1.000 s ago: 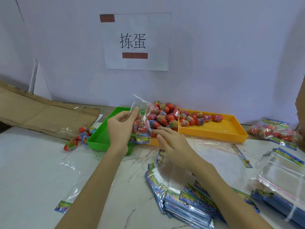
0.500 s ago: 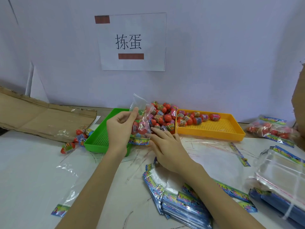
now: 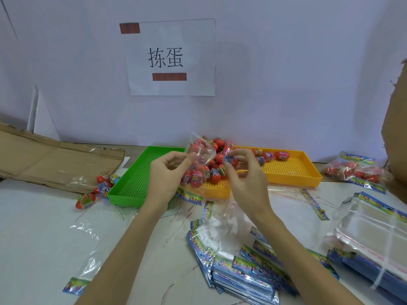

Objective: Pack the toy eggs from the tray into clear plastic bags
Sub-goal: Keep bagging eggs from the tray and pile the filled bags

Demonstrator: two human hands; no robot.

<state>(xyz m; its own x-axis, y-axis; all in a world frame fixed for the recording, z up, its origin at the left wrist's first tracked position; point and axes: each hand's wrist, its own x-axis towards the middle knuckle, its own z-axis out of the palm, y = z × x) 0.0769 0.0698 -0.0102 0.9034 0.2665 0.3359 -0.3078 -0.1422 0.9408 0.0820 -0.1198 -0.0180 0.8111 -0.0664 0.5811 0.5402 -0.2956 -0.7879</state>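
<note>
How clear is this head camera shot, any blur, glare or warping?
Head view: even, soft light; the right hand and its toy egg are slightly motion-blurred; glare streaks the clear plastic bag; wide-angle bending curves the cardboard at the left edge.

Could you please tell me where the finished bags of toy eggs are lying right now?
In the head view, the filled bags lie on the table at far right, just beyond the orange tray.
</note>
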